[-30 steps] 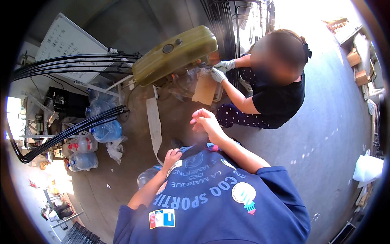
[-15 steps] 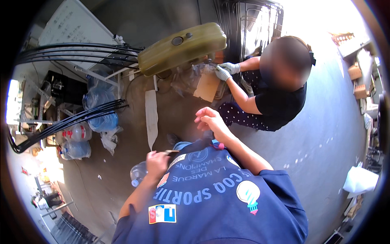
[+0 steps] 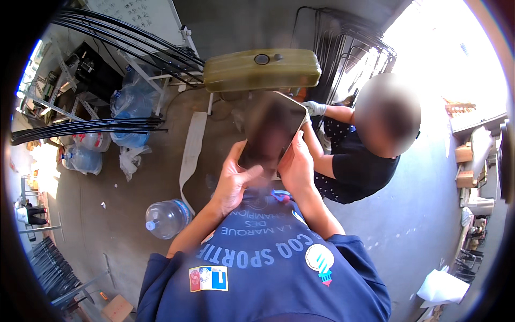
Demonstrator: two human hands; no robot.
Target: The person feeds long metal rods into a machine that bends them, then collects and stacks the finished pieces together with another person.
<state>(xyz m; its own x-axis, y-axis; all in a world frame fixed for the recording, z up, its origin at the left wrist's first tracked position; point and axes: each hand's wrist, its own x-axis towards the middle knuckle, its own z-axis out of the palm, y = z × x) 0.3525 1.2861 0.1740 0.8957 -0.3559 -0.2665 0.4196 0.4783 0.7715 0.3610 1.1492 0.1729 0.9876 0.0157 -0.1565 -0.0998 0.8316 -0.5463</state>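
Both my hands hold a smartphone (image 3: 281, 121) upright in front of my chest; its dark screen is partly blurred. My left hand (image 3: 232, 182) is closed on its lower left edge, with the thumb reaching over the screen. My right hand (image 3: 298, 169) grips the right edge, fingers wrapped behind it. Behind the phone's upper right corner shows a gloved hand (image 3: 315, 109) of another person. What that person handles is hidden by the phone.
A co-worker (image 3: 365, 166) crouches at the right. Beyond the phone stands an olive-green machine (image 3: 230, 75), black rods (image 3: 123, 40) at its left. A white strap (image 3: 192, 147) trails on the floor near an empty water bottle (image 3: 169, 219). Black wire frames (image 3: 343, 43) stand behind.
My left hand has come up with the smartphone from my left side. My right hand has closed on its other edge. The view has turned, shifting the surroundings.
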